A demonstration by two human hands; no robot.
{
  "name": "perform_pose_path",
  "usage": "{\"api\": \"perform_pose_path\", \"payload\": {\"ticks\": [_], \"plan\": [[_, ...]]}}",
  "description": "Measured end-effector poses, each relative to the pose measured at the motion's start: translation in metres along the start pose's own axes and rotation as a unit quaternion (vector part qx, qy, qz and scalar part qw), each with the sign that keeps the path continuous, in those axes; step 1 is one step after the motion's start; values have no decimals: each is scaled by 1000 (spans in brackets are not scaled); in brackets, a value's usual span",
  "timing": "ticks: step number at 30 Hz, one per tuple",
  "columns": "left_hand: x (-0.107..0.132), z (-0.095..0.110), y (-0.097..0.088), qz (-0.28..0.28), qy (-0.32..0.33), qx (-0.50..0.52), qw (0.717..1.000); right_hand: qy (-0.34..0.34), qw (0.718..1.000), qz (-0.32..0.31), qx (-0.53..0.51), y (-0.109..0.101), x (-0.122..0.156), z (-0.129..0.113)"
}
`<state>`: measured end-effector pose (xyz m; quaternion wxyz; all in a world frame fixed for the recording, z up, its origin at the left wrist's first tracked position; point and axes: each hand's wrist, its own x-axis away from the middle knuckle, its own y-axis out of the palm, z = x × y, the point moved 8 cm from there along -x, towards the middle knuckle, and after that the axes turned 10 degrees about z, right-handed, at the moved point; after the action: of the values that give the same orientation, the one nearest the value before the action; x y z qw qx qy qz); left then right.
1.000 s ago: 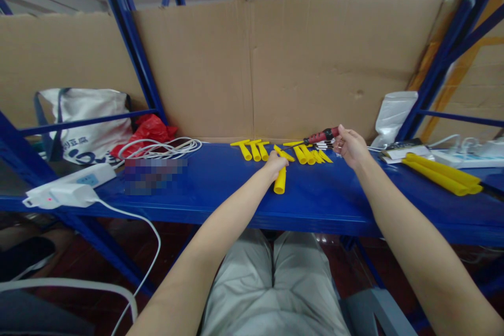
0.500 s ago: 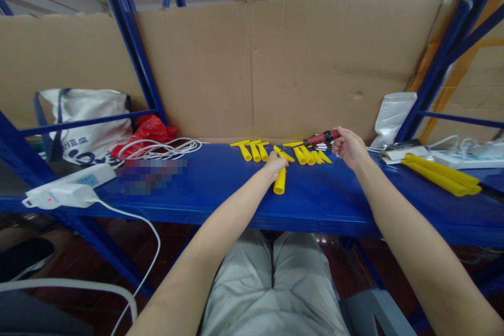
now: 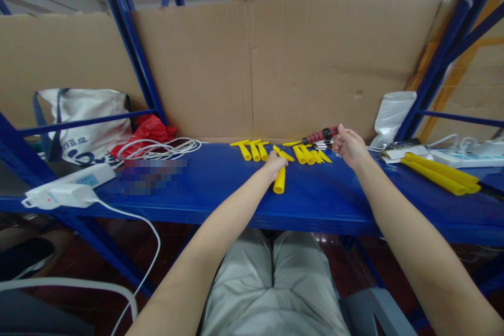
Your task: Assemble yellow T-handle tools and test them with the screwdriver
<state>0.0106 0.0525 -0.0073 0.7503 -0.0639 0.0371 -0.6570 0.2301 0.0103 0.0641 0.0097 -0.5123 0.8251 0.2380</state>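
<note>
In the head view, my left hand grips a yellow T-shaped piece, a round tube with a flat crossbar at its far end. The tube's open end points towards me. A screwdriver with a red and black handle is pinched by the end of its handle in my right hand. Its thin shaft slants left to the crossbar; I cannot make out whether the tip touches a screw. Left of my left hand lie several assembled yellow T pieces. Behind and to the right are loose yellow tubes and flat yellow bars.
Two long yellow tubes lie on the right of the blue shelf, by a white power strip. A white cable coil, a red bag and another power strip are left. Cardboard stands behind.
The screwdriver's handle has rolled and tilted slightly, and the fingers of my right hand have shifted on its end. My left hand and the yellow piece stay almost in place.
</note>
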Motion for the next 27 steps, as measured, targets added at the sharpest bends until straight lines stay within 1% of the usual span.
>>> {"api": "perform_pose_path", "payload": {"ticks": [3,10,13,16,18,20,27], "plan": [[0,0,0,4,-1,7,1000,7,1000,19,16,-3,-1,3],[1,3,1,0,11,4,1000,21,999,32,24,-3,-1,5],[3,4,2,-9,13,11,1000,15,999,26,26,-2,1,3],[2,5,3,-18,13,5,1000,16,1000,-3,25,2,3,1],[0,4,3,-18,13,-1,1000,17,999,-25,17,5,4,0],[-1,3,3,-13,14,-3,1000,15,999,-35,12,6,5,0],[-4,2,2,-2,15,-11,1000,-3,1000,-14,5,4,4,-1]]}}
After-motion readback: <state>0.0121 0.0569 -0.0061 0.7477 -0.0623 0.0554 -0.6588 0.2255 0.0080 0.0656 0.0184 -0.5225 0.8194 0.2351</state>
